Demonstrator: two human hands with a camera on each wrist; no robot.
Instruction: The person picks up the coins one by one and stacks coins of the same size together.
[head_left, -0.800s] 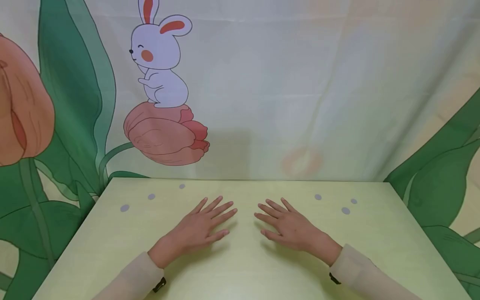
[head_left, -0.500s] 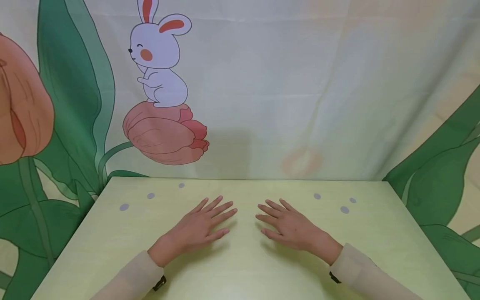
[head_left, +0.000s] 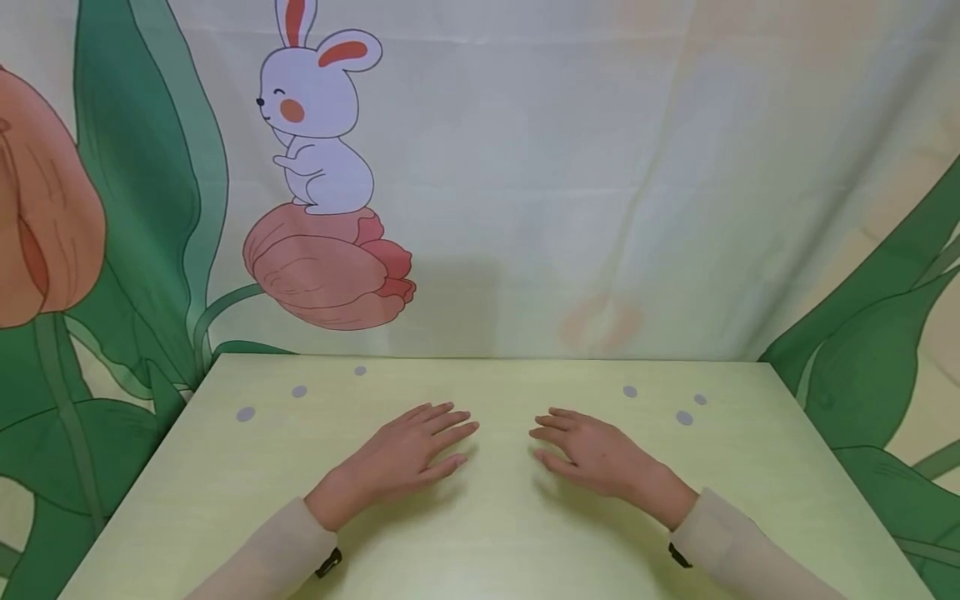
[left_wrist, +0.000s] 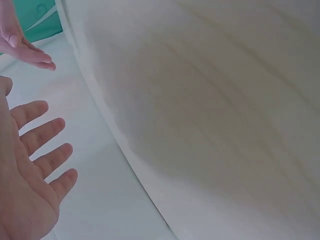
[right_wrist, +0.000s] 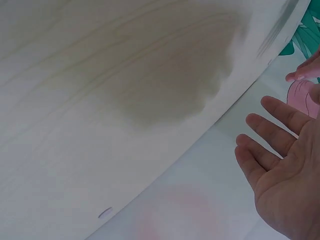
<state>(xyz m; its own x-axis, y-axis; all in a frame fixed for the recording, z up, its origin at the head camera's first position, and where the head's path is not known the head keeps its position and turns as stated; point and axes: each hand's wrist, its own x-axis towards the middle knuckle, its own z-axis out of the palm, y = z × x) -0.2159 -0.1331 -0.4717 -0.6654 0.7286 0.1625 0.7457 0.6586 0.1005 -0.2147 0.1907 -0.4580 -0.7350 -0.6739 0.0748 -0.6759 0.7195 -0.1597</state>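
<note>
My left hand (head_left: 405, 454) hovers palm down over the pale yellow-green table (head_left: 480, 542), with relaxed fingers and nothing in it. To its right, across a gap, the right hand (head_left: 603, 454) is held the same way, also holding nothing. Both hands cast shadows on the tabletop. In the left wrist view the left palm (left_wrist: 30, 175) shows with loosely bent fingers, and part of the other hand is at the upper left. The right wrist view has the right palm (right_wrist: 292, 175), its fingers slightly bent and spaced apart.
Several grey-violet oval spots (head_left: 246, 414) mark the table near its back edge. Behind it hangs a cloth (head_left: 525, 167) printed with a white rabbit (head_left: 330, 175), tulips and green leaves. Light sleeves (head_left: 273, 550) cover both forearms, with a dark strap piece under each cuff.
Both hands' fingers have drawn closer together and bent a little from a wider spread. The right hand has shifted slightly to the right, widening the gap between the hands.
</note>
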